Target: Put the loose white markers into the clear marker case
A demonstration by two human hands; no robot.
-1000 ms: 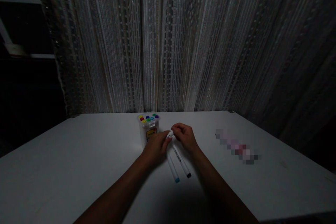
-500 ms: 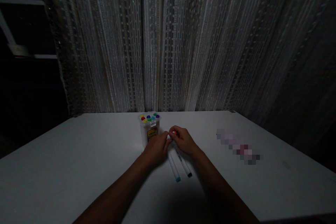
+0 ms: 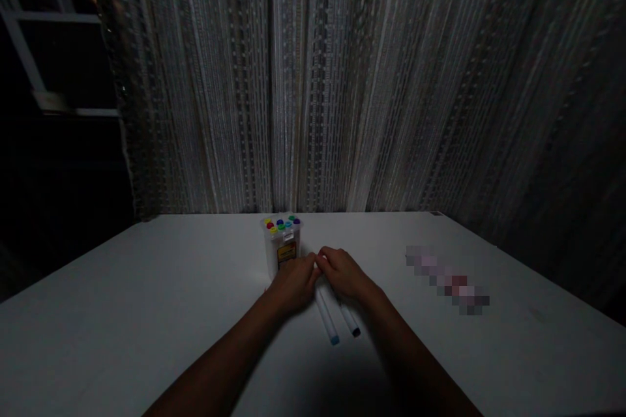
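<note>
My left hand (image 3: 293, 285) and my right hand (image 3: 343, 272) meet over the table, fingertips pinched together and touching or almost touching. Whatever is between the fingers is hidden by them and by the dim light. Below the hands lie two white markers side by side, a blue-ended marker (image 3: 327, 315) and a black-ended marker (image 3: 350, 320). Their far ends are hidden under my hands. Just behind my left hand stands a clear plastic tub (image 3: 270, 253) of markers with coloured ends, its lower part partly covered by the hand. A tiny reddish tip (image 3: 265, 290) shows beside my left wrist.
The white table (image 3: 161, 313) stretches to both sides. On its right lies a blurred-out pinkish thing (image 3: 447, 280). A beaded string curtain (image 3: 313, 91) hangs behind the table's far edge. A dark window (image 3: 73, 58) is at the far left.
The whole view has shifted slightly, with things sitting a little lower and further right. An orange spot at my right fingertips is now out of sight. Both hands remain together, fingers pinched.
</note>
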